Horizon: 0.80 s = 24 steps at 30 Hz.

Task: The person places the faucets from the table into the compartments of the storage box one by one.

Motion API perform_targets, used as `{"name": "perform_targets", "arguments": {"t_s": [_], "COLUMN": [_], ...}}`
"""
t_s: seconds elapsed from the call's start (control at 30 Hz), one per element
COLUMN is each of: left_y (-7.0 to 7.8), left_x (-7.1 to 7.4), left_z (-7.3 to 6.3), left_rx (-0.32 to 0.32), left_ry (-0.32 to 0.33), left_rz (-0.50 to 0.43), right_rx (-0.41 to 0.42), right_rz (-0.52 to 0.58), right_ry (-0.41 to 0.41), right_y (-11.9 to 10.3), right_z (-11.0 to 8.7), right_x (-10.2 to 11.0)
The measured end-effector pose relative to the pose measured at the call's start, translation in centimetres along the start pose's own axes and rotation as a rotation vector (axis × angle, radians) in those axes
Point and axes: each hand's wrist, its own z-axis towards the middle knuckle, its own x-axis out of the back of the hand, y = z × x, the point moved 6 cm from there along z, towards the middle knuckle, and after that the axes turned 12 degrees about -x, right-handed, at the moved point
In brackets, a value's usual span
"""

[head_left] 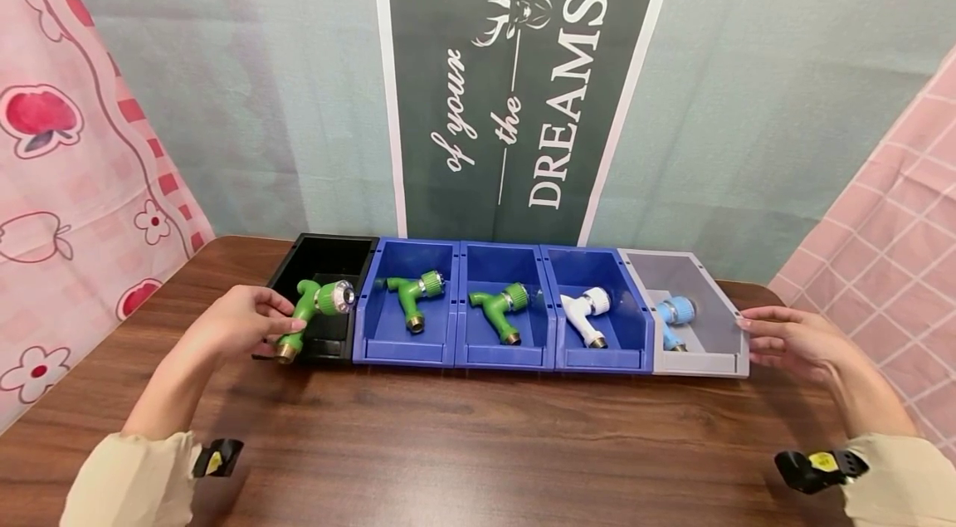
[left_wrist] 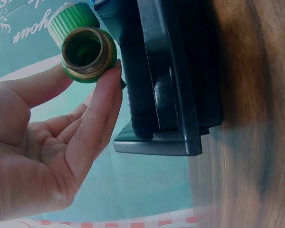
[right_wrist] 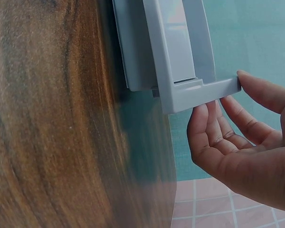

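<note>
A green faucet [head_left: 314,307] with a green ribbed knob is in my left hand [head_left: 242,324], held near its threaded brass end over the black bin [head_left: 339,253]. The left wrist view shows the faucet's open brass mouth [left_wrist: 85,50] between thumb and fingers. At the far right, my right hand [head_left: 795,340] rests its fingertips against the outer side of the grey bin [head_left: 690,363]. Its thumb touches the rim in the right wrist view. Inside the grey bin lies a light-blue faucet [head_left: 675,311], partly hidden by the bin's wall.
Between the black and grey bins stand three blue bins [head_left: 403,353]. They hold a green faucet [head_left: 411,299], another green faucet [head_left: 500,311] and a white faucet [head_left: 586,313]. The bins form one row on the wooden table [head_left: 478,444], before a hanging cloth [head_left: 321,95].
</note>
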Motion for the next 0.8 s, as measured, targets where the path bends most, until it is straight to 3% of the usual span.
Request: {"name": "perform_targets", "arguments": {"t_s": [0.8], "left_y": [0.3], "left_x": [0.2], "left_z": [2.4], "left_rx": [0.107], "left_ry": [0.058], "left_rz": [0.058], "right_rx": [0.003], "right_rz": [0.013], "right_ry": [-0.022], "right_y": [0.2], "right_z": [0.0], "right_x": [-0.1]}}
